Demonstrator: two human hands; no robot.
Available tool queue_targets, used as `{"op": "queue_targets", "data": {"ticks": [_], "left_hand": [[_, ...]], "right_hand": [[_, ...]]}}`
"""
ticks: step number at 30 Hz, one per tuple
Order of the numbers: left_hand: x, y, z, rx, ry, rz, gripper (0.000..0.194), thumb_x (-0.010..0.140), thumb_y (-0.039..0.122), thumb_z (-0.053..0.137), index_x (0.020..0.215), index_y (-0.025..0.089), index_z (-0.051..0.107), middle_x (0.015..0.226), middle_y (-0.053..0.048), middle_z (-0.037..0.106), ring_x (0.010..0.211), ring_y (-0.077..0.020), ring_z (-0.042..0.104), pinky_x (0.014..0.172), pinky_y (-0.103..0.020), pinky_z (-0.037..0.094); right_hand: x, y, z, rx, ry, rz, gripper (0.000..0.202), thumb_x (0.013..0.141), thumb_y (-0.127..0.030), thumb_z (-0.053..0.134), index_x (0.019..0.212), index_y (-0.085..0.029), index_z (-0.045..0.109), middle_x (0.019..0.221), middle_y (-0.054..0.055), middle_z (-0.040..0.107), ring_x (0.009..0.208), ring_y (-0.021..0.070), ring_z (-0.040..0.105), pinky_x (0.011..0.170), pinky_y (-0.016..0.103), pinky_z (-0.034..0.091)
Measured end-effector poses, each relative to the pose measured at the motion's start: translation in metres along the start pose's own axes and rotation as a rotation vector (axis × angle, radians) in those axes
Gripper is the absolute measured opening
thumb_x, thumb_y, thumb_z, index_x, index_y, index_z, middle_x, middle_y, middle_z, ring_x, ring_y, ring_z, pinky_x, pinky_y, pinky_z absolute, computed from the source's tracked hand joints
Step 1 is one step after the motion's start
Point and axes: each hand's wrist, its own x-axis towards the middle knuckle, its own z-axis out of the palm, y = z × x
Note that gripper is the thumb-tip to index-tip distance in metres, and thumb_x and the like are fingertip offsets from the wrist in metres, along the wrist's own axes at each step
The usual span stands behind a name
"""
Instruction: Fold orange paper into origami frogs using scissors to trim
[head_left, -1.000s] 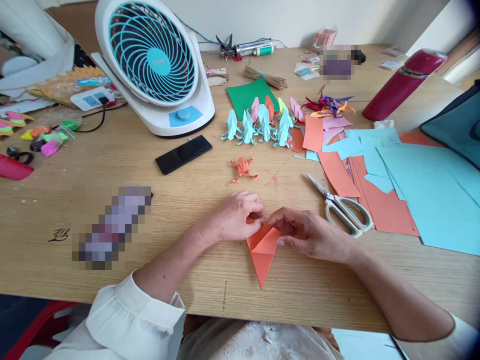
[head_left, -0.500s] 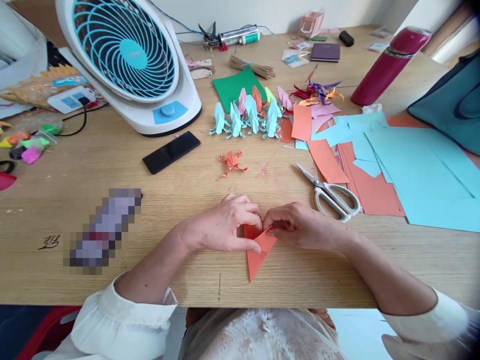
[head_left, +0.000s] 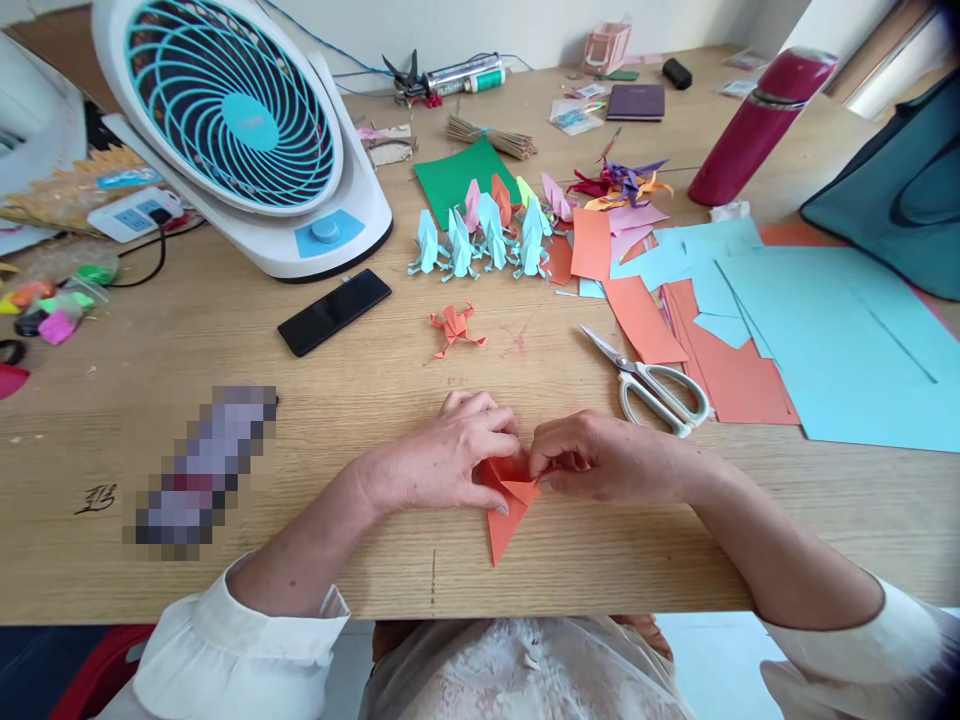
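Observation:
A folded orange paper [head_left: 507, 520] lies near the table's front edge, one point towards me. My left hand [head_left: 450, 455] rests on its left side, the thumb pressing near the middle and the fingers curled over the far part. On the other side, my right hand [head_left: 592, 455] pinches the paper's right corner between thumb and fingers, and a flap there stands raised. Beyond my hands sits a small orange paper figure [head_left: 456, 328] with thin legs. White-handled scissors [head_left: 660, 392] lie beyond my right hand.
Blue paper figures [head_left: 460, 245] stand in a row at the back centre, beside a green sheet [head_left: 450, 180]. Orange and blue sheets [head_left: 862, 350] cover the right. A fan [head_left: 255, 130], a black phone [head_left: 334, 311], a blurred-out object [head_left: 206, 470] and a red flask [head_left: 761, 125] also stand or lie around.
My right hand has moved the paper's right corner slightly down and towards me, and the flap there is more open. The whole view has shifted a little.

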Motion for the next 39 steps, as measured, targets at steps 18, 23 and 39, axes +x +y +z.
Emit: {"op": "queue_targets", "data": {"ticks": [18, 23, 39], "left_hand": [[0.006, 0.001, 0.015, -0.044, 0.069, -0.048, 0.009, 0.091, 0.029, 0.069, 0.087, 0.021, 0.07, 0.083, 0.002, 0.062, 0.09, -0.0165, 0.053, 0.089, -0.034, 0.029], [0.003, 0.002, 0.016, -0.031, 0.08, -0.02, 0.01, 0.092, 0.024, 0.066, 0.083, 0.019, 0.067, 0.083, 0.003, 0.06, 0.087, -0.0145, 0.055, 0.087, -0.033, 0.03], [-0.001, 0.001, 0.018, -0.019, 0.118, 0.002, 0.013, 0.091, 0.031, 0.069, 0.088, 0.018, 0.068, 0.087, 0.001, 0.062, 0.085, -0.0151, 0.056, 0.083, -0.032, 0.033]], "right_hand": [[-0.017, -0.002, -0.009, -0.215, 0.073, 0.015, 0.023, 0.08, -0.004, 0.06, 0.091, -0.022, 0.071, 0.1, 0.004, 0.061, 0.091, 0.0186, 0.057, 0.079, 0.032, 0.044], [-0.012, 0.0, -0.001, -0.169, 0.033, 0.005, 0.034, 0.078, -0.01, 0.069, 0.106, -0.03, 0.075, 0.103, 0.004, 0.057, 0.098, 0.0199, 0.053, 0.086, 0.034, 0.043], [-0.006, 0.0, 0.002, -0.227, 0.067, 0.06, 0.024, 0.09, -0.02, 0.065, 0.066, -0.018, 0.06, 0.088, 0.002, 0.05, 0.083, 0.0159, 0.049, 0.077, 0.031, 0.039]]}}
